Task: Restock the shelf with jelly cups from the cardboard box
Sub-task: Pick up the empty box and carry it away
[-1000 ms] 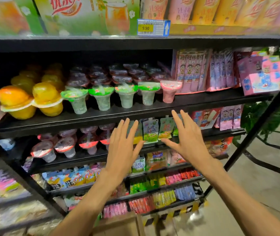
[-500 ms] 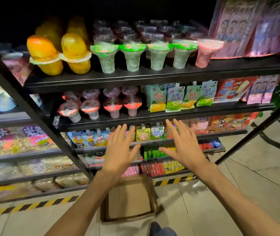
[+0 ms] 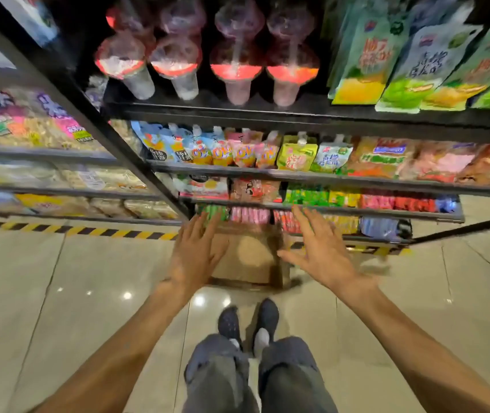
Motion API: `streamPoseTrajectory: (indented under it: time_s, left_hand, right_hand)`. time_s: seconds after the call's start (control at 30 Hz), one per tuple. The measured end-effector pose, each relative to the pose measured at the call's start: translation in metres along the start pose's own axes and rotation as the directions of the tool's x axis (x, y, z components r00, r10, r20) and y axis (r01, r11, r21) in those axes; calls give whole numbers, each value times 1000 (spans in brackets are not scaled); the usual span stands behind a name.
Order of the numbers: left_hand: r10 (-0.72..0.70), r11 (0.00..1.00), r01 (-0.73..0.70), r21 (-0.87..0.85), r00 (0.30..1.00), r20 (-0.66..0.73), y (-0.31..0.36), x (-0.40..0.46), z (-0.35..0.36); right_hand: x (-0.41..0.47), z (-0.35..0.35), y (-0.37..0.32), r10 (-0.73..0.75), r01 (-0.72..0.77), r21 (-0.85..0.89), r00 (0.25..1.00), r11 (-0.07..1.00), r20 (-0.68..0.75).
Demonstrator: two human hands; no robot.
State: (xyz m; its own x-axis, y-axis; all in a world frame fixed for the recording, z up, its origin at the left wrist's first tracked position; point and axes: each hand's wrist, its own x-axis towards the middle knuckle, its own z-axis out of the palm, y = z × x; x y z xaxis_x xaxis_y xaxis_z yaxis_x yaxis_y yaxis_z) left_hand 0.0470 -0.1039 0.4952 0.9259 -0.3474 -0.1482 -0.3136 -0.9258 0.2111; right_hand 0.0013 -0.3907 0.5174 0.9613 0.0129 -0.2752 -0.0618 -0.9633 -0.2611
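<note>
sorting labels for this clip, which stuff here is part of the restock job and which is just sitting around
Part of the job:
- cardboard box on the floor
- red-lidded jelly cups on the shelf
- left hand and right hand, both open, reaching down toward the box

Just there:
- green drink pouches
- spouted pouches
- hazard tape

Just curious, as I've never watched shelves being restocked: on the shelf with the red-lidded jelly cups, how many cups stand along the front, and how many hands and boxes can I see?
Red-lidded jelly cups, front row: 4 (more stand behind, too blurred to count)
Hands: 2, left hand and right hand, both open, holding nothing
Cardboard box: 1
Total: 7
</note>
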Motion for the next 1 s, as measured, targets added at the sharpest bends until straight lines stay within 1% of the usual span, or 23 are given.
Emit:
streamPoseTrajectory:
  time_s: [0.07,0.17,0.2,0.23,0.3,0.4,0.47,0.57,0.63,0.7,0.77,0.9,1.0]
  left_hand:
    - [-26,1000,26,0,998,49,-9,-3,20]
    - [-41,989,50,-142,997,64,-25,-2,49]
    - [-35,986,46,-158,997,73,-34,-1,65]
    - [-44,988,60,-143,993,112,-43,1,82]
    - [-94,985,122,-124,973,211,-64,5,123]
    - [-178,966,230,-119,924,340,-89,13,180]
    - [-195,959,256,-124,908,371,-106,17,218]
    - [-238,938,322,-128,868,436,-133,18,276]
    - [-260,930,348,-122,852,454,-149,17,316]
    - [-286,921,376,-102,830,480,-161,21,351]
    - [-312,899,422,-119,807,501,-170,23,385]
    - [-354,862,476,-174,811,466,-190,40,451]
    - [-392,849,500,-170,813,432,-206,53,496]
  right_hand:
    - [7,27,3,11,-11,10,999,1000,46]
    - [20,73,7,55,-60,42,993,997,104]
    - [23,89,9,73,-81,58,989,995,129]
    - [27,107,11,91,-105,79,983,991,162]
    - [36,143,17,120,-145,125,975,982,188]
    - [51,202,31,139,-169,143,969,975,202]
    - [57,241,39,148,-188,151,959,970,241]
    - [67,296,52,192,-239,158,946,958,262]
    - [78,330,60,222,-280,177,931,944,289]
    - [91,368,69,257,-324,153,903,933,345]
    - [100,406,80,285,-358,140,882,923,375]
    - [120,476,111,315,-382,187,897,905,310]
    - [137,522,133,391,-452,190,875,872,285]
